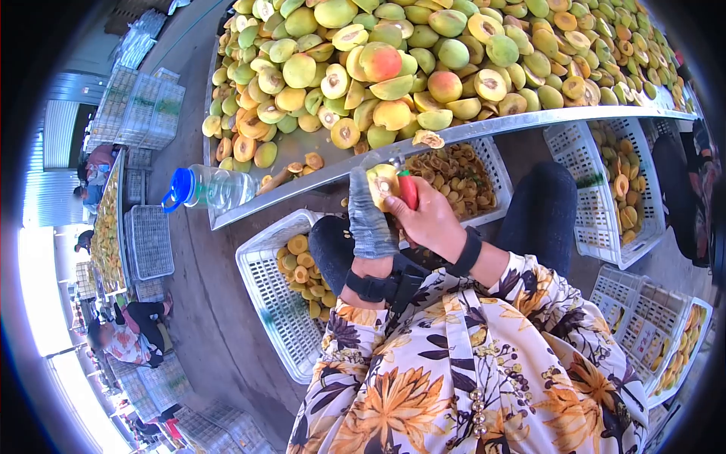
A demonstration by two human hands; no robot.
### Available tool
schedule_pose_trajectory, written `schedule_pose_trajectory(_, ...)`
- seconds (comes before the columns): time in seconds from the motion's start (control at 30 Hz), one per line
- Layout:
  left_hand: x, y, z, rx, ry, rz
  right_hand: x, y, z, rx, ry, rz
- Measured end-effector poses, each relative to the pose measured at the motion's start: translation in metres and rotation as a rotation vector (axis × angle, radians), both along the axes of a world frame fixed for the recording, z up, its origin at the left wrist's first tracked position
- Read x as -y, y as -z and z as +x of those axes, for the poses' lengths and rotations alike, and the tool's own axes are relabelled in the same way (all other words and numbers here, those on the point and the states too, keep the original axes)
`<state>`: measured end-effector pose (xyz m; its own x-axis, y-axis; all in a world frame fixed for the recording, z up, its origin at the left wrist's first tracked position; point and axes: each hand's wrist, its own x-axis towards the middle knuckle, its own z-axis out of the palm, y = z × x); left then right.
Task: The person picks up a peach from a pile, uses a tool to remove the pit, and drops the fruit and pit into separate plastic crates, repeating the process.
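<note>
Beside both knees (550, 200) (near the table (499, 129)), crates (587, 200) hold fruit (625, 185)

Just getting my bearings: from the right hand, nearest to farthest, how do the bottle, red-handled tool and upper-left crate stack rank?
1. Red-handled tool, gripped in the right hand.
2. Bottle, off to the left.
3. Crate stack, farther off, upper left.

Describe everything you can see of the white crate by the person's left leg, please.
The white crate looks like rigid plastic, open at the top, with a smooth rim and walls pierced by rows of small slots. A greenish mark shows on its left wall. It stands on the grey floor and holds yellow-orange fruit pieces. The dark-clad left leg and the flowered sleeve hide part of it; whether either touches it, I cannot tell.
</note>
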<state>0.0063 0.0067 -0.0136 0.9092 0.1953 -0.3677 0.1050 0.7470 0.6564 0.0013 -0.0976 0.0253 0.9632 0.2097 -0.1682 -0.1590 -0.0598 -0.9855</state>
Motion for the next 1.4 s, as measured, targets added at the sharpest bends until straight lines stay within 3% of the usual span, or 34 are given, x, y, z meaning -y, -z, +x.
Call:
schedule_pose_trajectory(0.07,-0.011,0.005,0.002,0.016,0.023,-0.112,0.004,0.014,0.002,0.472,-0.005,-0.334)
schedule_pose_trajectory(0.13,-0.012,0.005,0.004,-0.012,-0.101,0.216,0.018,0.015,0.003,0.399,-0.08,-0.398)
schedule_pose_trajectory(0.2,-0.011,-0.004,0.003,-0.064,-0.059,0.202,0.025,0.013,0.002,0.32,-0.147,-0.468)
schedule_pose_trajectory(0.3,-0.008,-0.002,0.006,-0.003,-0.008,0.388,0.027,0.013,-0.002,0.31,-0.208,-0.389)
schedule_pose_trajectory(0.43,0.005,-0.003,0.005,0.145,-0.009,0.453,0.032,0.014,-0.002,0.307,-0.219,-0.368)
schedule_pose_trajectory(0.67,0.004,0.004,0.009,0.175,0.006,0.45,0.035,0.023,-0.01,0.267,-0.273,-0.368)
schedule_pose_trajectory(0.77,-0.025,-0.003,0.019,0.041,0.51,0.209,0.037,0.034,-0.009,0.273,-0.365,-0.386)
schedule_pose_trajectory(0.8,-0.03,-0.009,0.022,0.037,0.508,0.21,0.037,0.037,-0.009,0.293,-0.44,-0.389)
schedule_pose_trajectory(0.87,-0.034,-0.021,0.03,-0.044,0.778,0.162,0.034,0.035,-0.012,0.267,-0.445,-0.346)
schedule_pose_trajectory(0.9,-0.037,-0.014,0.034,0.042,0.838,0.165,0.032,0.034,-0.013,0.242,-0.448,-0.304)
schedule_pose_trajectory(1.0,-0.037,-0.02,0.038,-0.094,0.749,0.286,0.032,0.036,-0.004,0.178,-0.453,-0.282)
schedule_pose_trajectory(1.07,-0.035,-0.018,0.027,0.045,0.631,0.33,0.031,0.036,-0.004,0.244,-0.426,-0.246)
schedule_pose_trajectory(1.13,-0.032,-0.018,0.019,0.129,0.455,0.083,0.031,0.027,-0.001,0.311,-0.399,-0.212)
schedule_pose_trajectory(1.2,-0.019,-0.014,0.01,0.097,0.352,0.101,0.03,0.001,0.003,-0.25,-0.477,-0.091)
schedule_pose_trajectory(1.3,-0.014,-0.01,0.007,0.09,0.229,-0.026,0.026,0.004,-0.003,-0.287,-0.522,0.066)
schedule_pose_trajectory(1.4,-0.013,-0.015,0.013,-0.092,0.236,-0.095,0.026,0.006,-0.006,-0.242,-0.501,-0.002)
